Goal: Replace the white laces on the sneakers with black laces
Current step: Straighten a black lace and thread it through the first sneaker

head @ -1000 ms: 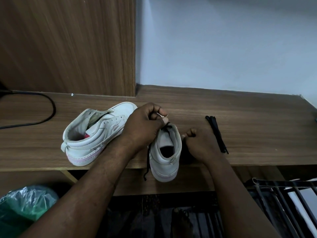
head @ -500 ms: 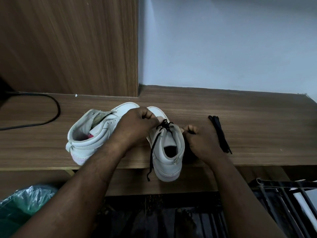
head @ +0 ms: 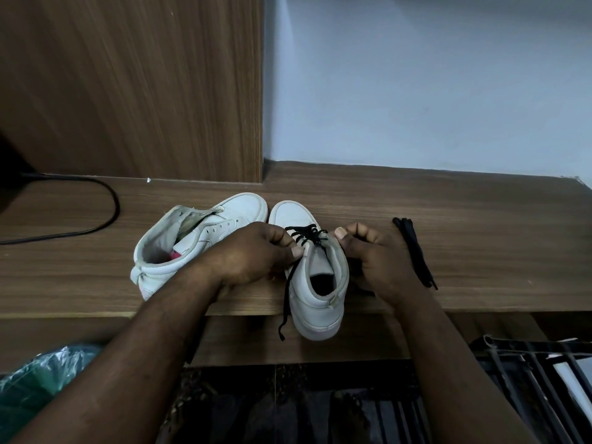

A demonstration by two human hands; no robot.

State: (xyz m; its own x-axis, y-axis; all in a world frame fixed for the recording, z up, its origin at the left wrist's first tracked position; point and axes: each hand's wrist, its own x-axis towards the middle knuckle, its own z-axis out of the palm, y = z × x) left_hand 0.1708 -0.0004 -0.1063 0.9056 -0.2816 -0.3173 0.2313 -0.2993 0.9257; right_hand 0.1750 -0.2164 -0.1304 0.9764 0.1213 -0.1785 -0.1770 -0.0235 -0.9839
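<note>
Left hand [head: 253, 254] pinches the black lace [head: 287, 291] at the sneaker [head: 320, 320]'s 9 o'clock side, loose end trailing toward 6; right hand [head: 381, 261] curled, hold unclear

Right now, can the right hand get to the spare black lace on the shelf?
Probably yes. The spare black lace lies on bare wood just beside the right hand, nothing between them. But that hand grips the sneaker and must let go first.
</note>
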